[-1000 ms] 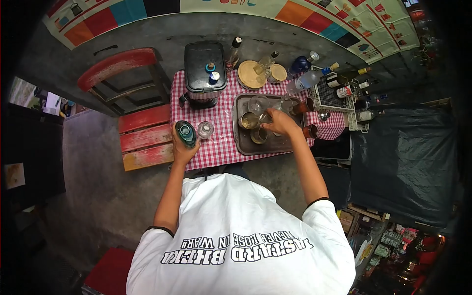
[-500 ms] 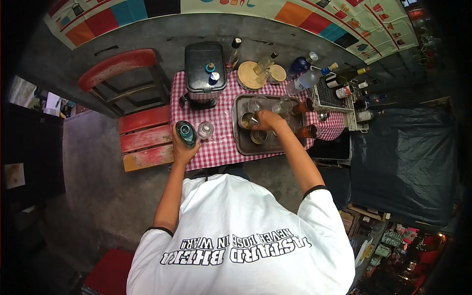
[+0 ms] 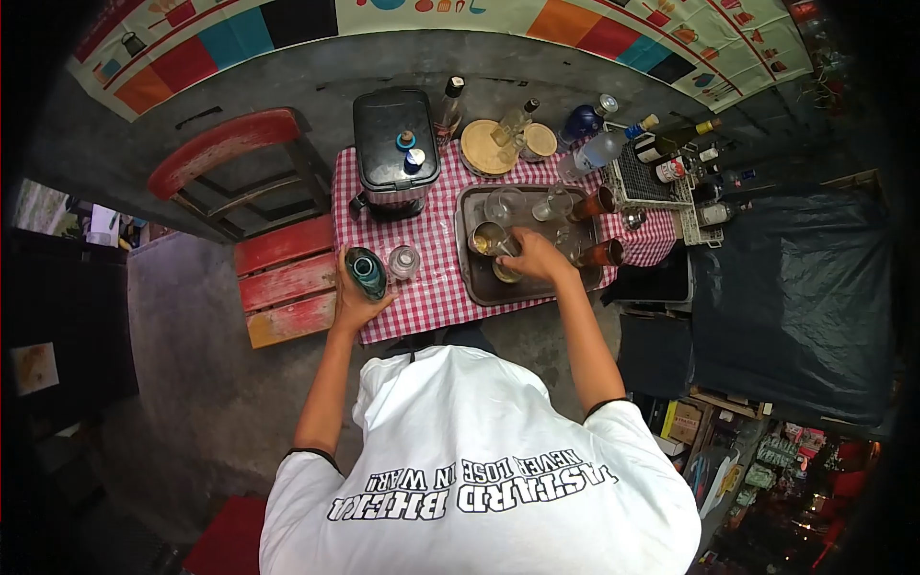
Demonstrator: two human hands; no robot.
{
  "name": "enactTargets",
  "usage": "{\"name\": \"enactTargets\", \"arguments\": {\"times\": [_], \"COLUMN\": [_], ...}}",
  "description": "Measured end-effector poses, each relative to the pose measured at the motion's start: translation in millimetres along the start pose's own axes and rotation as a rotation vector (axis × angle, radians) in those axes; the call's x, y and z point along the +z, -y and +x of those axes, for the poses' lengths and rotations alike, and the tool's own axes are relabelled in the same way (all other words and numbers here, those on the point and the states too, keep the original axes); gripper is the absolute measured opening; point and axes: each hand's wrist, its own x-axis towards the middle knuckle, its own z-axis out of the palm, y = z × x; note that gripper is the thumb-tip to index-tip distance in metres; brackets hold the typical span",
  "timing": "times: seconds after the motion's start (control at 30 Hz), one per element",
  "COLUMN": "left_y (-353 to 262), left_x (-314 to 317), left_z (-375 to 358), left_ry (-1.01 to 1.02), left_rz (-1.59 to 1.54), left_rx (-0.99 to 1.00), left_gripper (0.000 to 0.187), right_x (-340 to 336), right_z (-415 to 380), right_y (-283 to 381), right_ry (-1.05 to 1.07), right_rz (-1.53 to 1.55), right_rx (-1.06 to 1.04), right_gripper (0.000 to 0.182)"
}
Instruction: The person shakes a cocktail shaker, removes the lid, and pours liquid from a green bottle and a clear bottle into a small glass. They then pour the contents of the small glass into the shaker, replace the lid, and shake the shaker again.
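My left hand (image 3: 358, 305) is wrapped round a dark teal glass bottle (image 3: 366, 272), its open mouth facing up, at the table's left front edge. Just right of it stands a small clear bottle (image 3: 403, 262). Over the brown tray (image 3: 467, 278), my right hand (image 3: 535, 257) is closed at the right side of a drinking glass (image 3: 490, 239) with something amber in it. Part of another glass (image 3: 505, 270) shows below those fingers. Other clear glasses (image 3: 505, 203) and two amber-brown tumblers (image 3: 602, 253) share the tray.
A black lidded bin (image 3: 393, 134) carries two small blue-topped items. Behind the tray are round wooden lids (image 3: 487, 149) and several bottles (image 3: 596, 153). To the right sits a wire rack (image 3: 652, 182) with bottles, and on the left a red slatted chair (image 3: 283, 278).
My right hand has drawn slightly right and down, and the glass beside it has shifted a little right. A silvery piece seen at my fingers is less distinct now. My left hand keeps its bottle.
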Motion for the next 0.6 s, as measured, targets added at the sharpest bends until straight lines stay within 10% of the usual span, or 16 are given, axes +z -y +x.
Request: {"name": "enactTargets", "arguments": {"times": [0.6], "left_y": [-1], "left_x": [1], "left_z": [7], "left_ry": [0.049], "left_rz": [-0.009], "left_rx": [-0.028], "left_gripper": [0.129], "right_x": [25], "right_z": [-38], "right_y": [16], "right_ry": [-0.158], "right_rz": [0.31], "right_rx": [0.032], "right_gripper": [0.049]}}
